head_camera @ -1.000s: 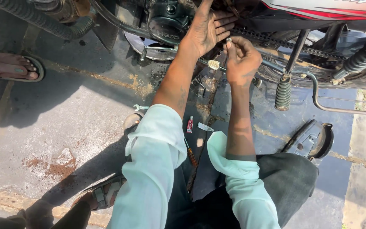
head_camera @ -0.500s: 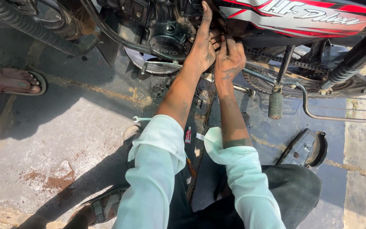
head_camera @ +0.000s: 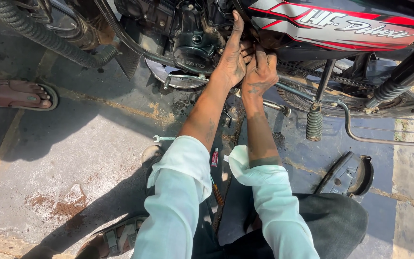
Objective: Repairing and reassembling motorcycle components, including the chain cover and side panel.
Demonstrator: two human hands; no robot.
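Both hands press together into the side of a motorcycle's engine (head_camera: pixel 188 33), just under the front end of the red-and-black side panel (head_camera: pixel 331 24). The left hand (head_camera: pixel 231 60) lies flat against the black casing, fingers (head_camera: pixel 237 24) stretched up and forward; the right hand (head_camera: pixel 260 72) sits just beside it, touching it, fingers curled into the shadowed gap beneath the panel. Whether either hand grips a part cannot be told: the fingertips are hidden in that recess. The work spot lies straight ahead of and above the squatting person, both forearms running up toward it nearly parallel, and the right hand reaches deeper into the gap.

Room is tight there: the panel closes it from above, the casing from the left, and the drive chain (head_camera: pixel 312 69) runs off to the right. Below the hands a footpeg (head_camera: pixel 314 125) hangs on its bar, with the chrome guard rail (head_camera: pixel 384 139) beyond it to the right. On the concrete floor (head_camera: pixel 73 144) an open-ended spanner (head_camera: pixel 163 139) lies near the left sleeve, a small red tube (head_camera: pixel 214 157) sits between the rolled pale cuffs, and a removed black cover (head_camera: pixel 346 175) rests by the right knee. Another person's sandalled foot (head_camera: pixel 22 94) stands well apart at the left edge.
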